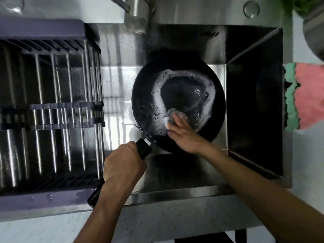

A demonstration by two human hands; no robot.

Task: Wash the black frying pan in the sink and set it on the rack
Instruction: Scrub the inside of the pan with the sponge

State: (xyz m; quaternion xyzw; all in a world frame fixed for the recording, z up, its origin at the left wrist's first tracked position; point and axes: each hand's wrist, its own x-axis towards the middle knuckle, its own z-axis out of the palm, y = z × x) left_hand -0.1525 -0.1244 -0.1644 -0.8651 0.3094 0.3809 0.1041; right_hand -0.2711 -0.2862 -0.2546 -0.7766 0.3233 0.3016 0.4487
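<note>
I see my right hand [184, 135] pressing a scrubber [172, 114] with curled fingers into the sudsy black frying pan [178, 102], my left hand [122, 165] clamped on its handle [144, 149], inside the steel sink [219, 176]; dish rack [49, 109] left of the pan, cloth [305, 97] right.

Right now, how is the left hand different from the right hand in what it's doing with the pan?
The left hand is wrapped round the pan's black handle, outside the bowl; the right hand reaches inside the pan. The left hand grips the pan itself, while the right hand presses a scrubber against the soapy bottom. The left hand's fingers curl tight; the right hand's lie flatter. Both work on the same pan over the sink.
</note>
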